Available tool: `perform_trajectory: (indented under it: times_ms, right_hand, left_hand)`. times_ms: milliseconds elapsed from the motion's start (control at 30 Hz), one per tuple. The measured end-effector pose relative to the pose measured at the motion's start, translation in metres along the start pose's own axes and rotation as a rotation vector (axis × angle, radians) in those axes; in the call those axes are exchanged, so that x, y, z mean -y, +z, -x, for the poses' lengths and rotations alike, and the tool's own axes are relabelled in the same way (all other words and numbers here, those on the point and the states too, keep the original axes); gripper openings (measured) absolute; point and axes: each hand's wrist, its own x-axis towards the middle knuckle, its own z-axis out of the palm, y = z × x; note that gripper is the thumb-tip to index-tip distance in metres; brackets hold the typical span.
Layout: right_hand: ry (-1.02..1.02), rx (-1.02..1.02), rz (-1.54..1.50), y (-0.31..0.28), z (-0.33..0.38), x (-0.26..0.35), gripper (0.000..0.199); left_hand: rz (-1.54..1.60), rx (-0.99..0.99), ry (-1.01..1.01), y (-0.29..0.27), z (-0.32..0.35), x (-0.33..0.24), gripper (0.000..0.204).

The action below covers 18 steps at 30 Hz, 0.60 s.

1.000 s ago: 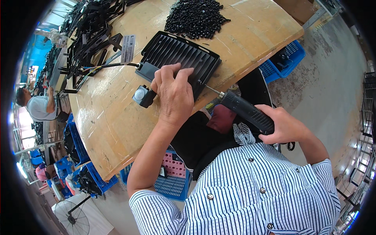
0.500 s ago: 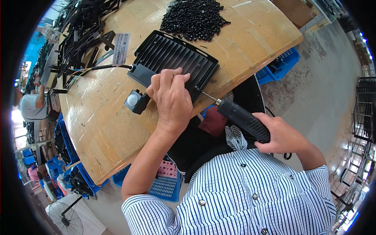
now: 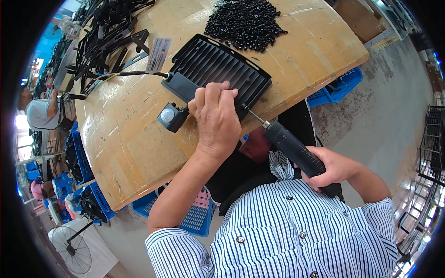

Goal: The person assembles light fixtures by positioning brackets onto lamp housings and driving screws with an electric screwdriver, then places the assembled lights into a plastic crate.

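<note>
A black finned floodlight [image 3: 222, 62] lies back side up near the table's front edge. Attached to its near-left side is a small black motion sensor [image 3: 168, 116] with a white dome. My left hand [image 3: 217, 116] is closed on the near edge of the housing, fingers bent over the fins. In my right hand [image 3: 331, 167] is a black electric screwdriver [image 3: 296, 150], gripped by its rear part. Its bit meets the near right corner of the floodlight; any screw there is too small to make out. A cable with a white label [image 3: 159, 54] runs from the light's left end.
A heap of small black screws or fasteners [image 3: 245, 23] lies behind the floodlight on the wooden table [image 3: 120, 153]. Black metal brackets [image 3: 109, 41] pile up at the far left. Blue crates [image 3: 336, 88] stand below the table edges. Another person [image 3: 44, 113] is at far left.
The table and floodlight appear shifted slightly right in view. My right hand has slid further back along the screwdriver, whose bit stays at the same corner. The left hand keeps its hold.
</note>
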Motion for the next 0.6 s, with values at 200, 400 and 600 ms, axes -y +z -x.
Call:
perform_trajectory:
  times_ms: [200,400,600]
  right_hand:
    - [0.012,0.23,-0.301,-0.014,-0.007,-0.009,0.043]
    - [-0.025,0.206,-0.331,-0.022,-0.015,-0.008,0.047]
    - [-0.095,-0.071,0.134,0.0,-0.005,0.007,0.047]
  left_hand:
    - [-0.027,-0.005,-0.001,0.003,-0.003,-0.004,0.032]
    - [-0.035,-0.007,0.001,0.009,-0.016,0.001,0.034]
    - [-0.125,-0.017,0.076,-0.009,-0.016,0.004,0.018]
